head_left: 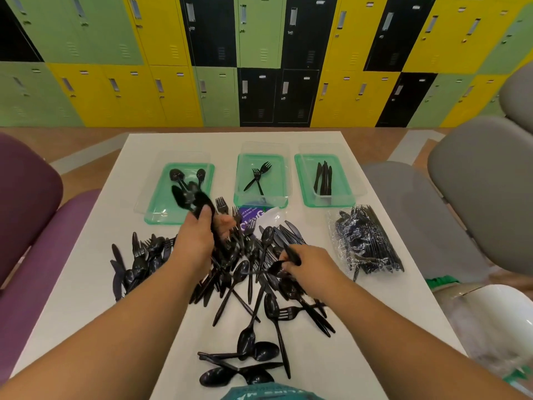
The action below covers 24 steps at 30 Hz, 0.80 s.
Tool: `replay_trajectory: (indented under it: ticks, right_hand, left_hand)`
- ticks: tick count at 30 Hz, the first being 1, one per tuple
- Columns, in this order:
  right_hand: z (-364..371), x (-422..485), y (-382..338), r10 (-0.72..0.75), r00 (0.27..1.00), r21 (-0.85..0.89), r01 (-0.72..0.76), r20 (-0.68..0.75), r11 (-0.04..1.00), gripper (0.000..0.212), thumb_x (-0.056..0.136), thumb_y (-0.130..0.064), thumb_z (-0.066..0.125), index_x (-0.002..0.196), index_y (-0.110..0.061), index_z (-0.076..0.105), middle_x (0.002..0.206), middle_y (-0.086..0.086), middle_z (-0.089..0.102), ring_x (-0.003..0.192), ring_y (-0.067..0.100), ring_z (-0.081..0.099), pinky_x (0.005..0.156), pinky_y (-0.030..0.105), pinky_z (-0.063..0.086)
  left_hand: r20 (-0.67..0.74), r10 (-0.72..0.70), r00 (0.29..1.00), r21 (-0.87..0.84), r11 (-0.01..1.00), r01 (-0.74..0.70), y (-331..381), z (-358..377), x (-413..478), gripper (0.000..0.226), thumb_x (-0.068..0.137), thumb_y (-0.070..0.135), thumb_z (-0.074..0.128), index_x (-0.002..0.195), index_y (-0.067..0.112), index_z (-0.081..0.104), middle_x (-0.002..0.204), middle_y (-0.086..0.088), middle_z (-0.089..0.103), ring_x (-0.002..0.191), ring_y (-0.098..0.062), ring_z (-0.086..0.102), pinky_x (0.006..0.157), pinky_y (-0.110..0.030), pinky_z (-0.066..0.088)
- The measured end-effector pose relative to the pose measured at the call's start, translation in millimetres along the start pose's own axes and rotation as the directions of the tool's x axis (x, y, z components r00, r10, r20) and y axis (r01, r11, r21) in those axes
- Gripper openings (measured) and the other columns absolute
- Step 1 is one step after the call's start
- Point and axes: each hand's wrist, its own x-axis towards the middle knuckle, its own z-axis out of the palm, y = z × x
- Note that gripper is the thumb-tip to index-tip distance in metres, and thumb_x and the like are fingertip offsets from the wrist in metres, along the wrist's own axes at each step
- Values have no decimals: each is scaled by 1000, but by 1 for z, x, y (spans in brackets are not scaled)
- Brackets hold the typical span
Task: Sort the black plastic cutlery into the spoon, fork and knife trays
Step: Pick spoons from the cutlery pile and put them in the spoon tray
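A big pile of black plastic cutlery (259,287) covers the middle of the white table (95,284). At the back stand three clear trays on green lids: the left tray (161,209) holds spoons, the middle tray (261,194) holds two forks, the right tray (343,194) holds knives. My left hand (199,238) grips a bunch of spoons (190,197) just in front of the spoon tray. Over the pile's right side, my right hand (311,265) pinches one black piece of cutlery (291,255).
A clear bag of packed black cutlery (366,241) lies at the right of the table. A purple printed wrapper (251,216) peeks out behind the pile. Purple chairs (28,203) stand left, grey chairs (476,197) right, and coloured lockers (259,53) line the back wall.
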Motion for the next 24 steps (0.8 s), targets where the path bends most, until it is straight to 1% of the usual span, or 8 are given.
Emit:
replay_trajectory:
  ticks: [3,5,9,11,13,17,20,24]
  right_hand:
    - [-10,1,-11,-78,996,5,78,-53,997,10,91,-22,62,95,-26,69,97,0,70,89,18,64,87,34,52]
    - [-9,3,-19,-133,987,1,134,-87,991,9,89,-24,63,94,-22,70,94,0,70,90,19,64,85,32,51]
    - [5,3,-22,-157,978,9,159,-135,987,12,87,-26,65,97,-21,70,94,-1,70,89,18,63,84,30,50]
    - [12,-1,-16,-94,981,99,112,-168,989,9,86,-33,66,84,-24,64,82,-6,67,79,14,62,75,27,48]
    - [18,-4,-5,-5,993,149,22,-116,989,23,83,-41,68,70,-28,54,73,-9,60,72,11,58,67,27,44]
    - [44,-10,17,134,977,-267,-87,167,960,24,81,-41,69,76,-19,60,71,-3,56,75,19,59,63,25,42]
    - [66,-13,26,172,971,-449,-81,164,890,34,81,-44,68,79,-12,57,68,0,50,76,21,57,63,28,42]
    - [79,-14,34,209,969,-525,-112,130,844,45,83,-44,64,61,-16,37,63,0,40,73,21,52,64,29,42]
  left_hand:
    - [206,-19,978,561,821,-102,-4,-7,-12,26,102,29,36,113,14,53,92,-6,74,87,-15,70,78,-29,52]
    - [318,-65,946,702,687,-188,-12,-4,-22,24,101,29,39,113,16,54,89,-4,73,85,-15,71,78,-34,55]
    - [386,-213,897,580,812,-56,-35,-1,-33,22,101,24,39,116,10,49,65,-7,56,49,-12,57,51,-23,52]
    - [368,-228,901,562,827,-20,-46,-8,-33,23,101,25,40,115,9,48,61,-3,43,45,-10,42,46,-24,40]
    - [326,-205,923,611,791,-40,-54,-18,-32,23,97,32,49,110,13,50,63,-3,46,49,-11,42,49,-26,38]
    - [226,-202,953,787,614,-57,-71,-39,-31,30,77,30,77,100,18,61,81,-5,65,60,-16,52,56,-27,47]
    - [186,-158,970,922,369,-117,-85,-41,-25,29,76,28,76,98,12,65,91,-5,69,76,-18,61,68,-26,48]
    - [247,-100,964,936,281,-210,-92,-30,-26,25,78,28,73,97,14,65,85,0,63,78,-16,57,70,-24,44]
